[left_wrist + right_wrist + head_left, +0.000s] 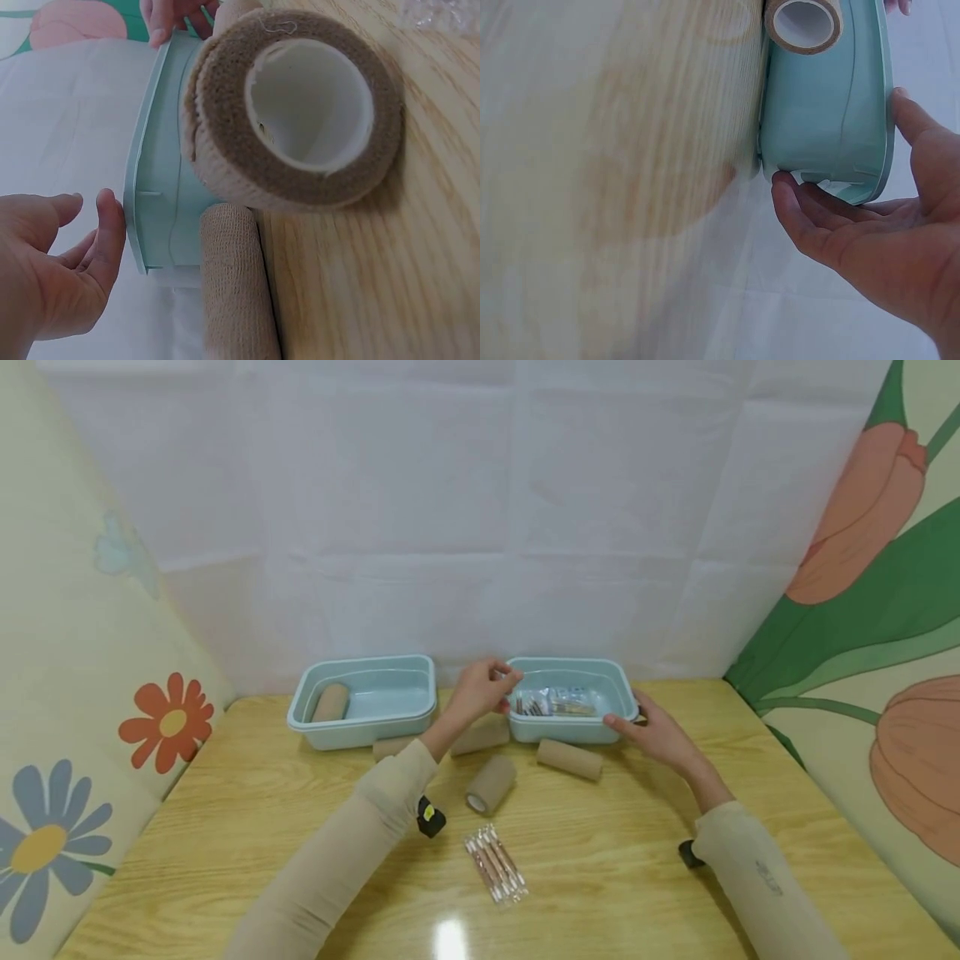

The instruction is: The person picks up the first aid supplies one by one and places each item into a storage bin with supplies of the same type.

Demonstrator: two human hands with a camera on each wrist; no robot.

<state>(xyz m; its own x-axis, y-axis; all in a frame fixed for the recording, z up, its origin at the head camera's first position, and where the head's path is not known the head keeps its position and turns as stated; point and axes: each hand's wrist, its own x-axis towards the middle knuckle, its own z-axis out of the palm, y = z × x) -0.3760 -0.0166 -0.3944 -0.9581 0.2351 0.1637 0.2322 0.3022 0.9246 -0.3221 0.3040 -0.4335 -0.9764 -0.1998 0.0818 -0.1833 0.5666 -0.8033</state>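
Observation:
My right hand holds the right end of a light blue plastic bin. In the right wrist view, its thumb lies on the rim and its fingers curl beneath the end handle. At the bin's left end is my left hand, bent at the fingers. The left wrist view shows thumb and forefinger apart, nothing between them, the forefinger at the rim. Clear-wrapped packets of thin sticks lie inside this bin. Several tan bandage rolls sit in front, one standing large in the left wrist view, a bandage roll with a white core.
A second light blue bin stands to the left with one tan roll in it. Clear-wrapped swabs with white tips lie on the wooden table. A white sheet hangs behind the bins.

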